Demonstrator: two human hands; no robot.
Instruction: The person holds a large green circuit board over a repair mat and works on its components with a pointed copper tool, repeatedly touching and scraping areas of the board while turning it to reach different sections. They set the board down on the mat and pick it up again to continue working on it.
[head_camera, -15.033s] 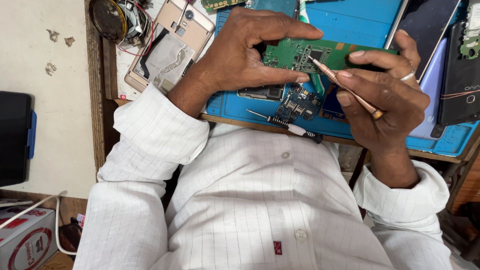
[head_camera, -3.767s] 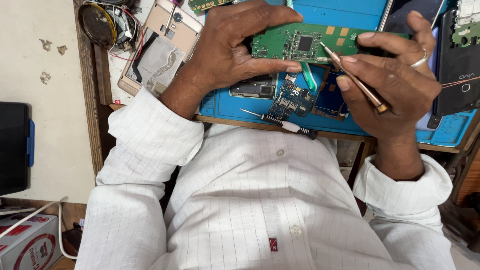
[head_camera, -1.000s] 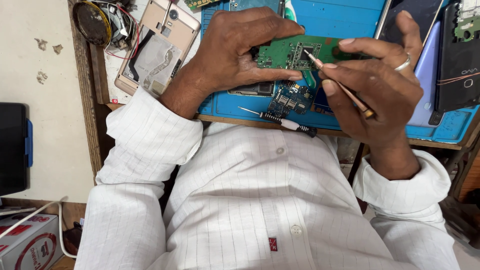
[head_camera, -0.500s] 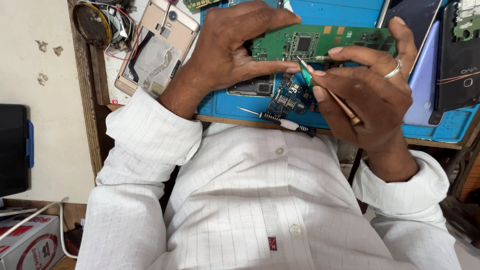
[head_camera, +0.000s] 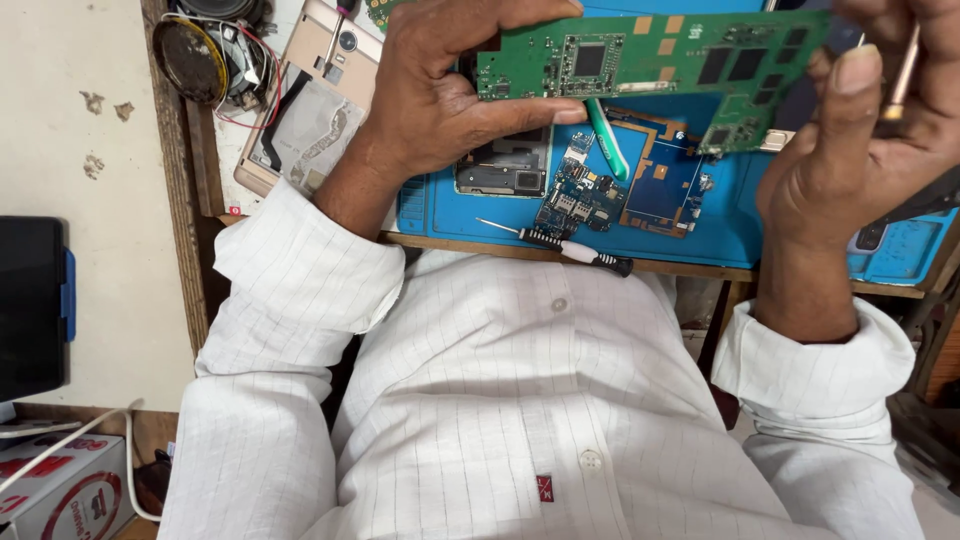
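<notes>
Head view: left hand (head_camera: 440, 95) pinches the green circuit board (head_camera: 650, 60) above the blue mat (head_camera: 720, 225) at the table's near edge; right hand (head_camera: 860, 130), closed on a thin tool (head_camera: 903, 75), should steady it gently.

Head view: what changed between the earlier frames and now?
The green circuit board is now lifted clear of the blue mat, held between the left hand and the right hand. The thin tool, earlier tipped onto the board, now stands upright in the right hand, off the board. The small screwdriver and the smaller blue board stayed on the mat.
</notes>
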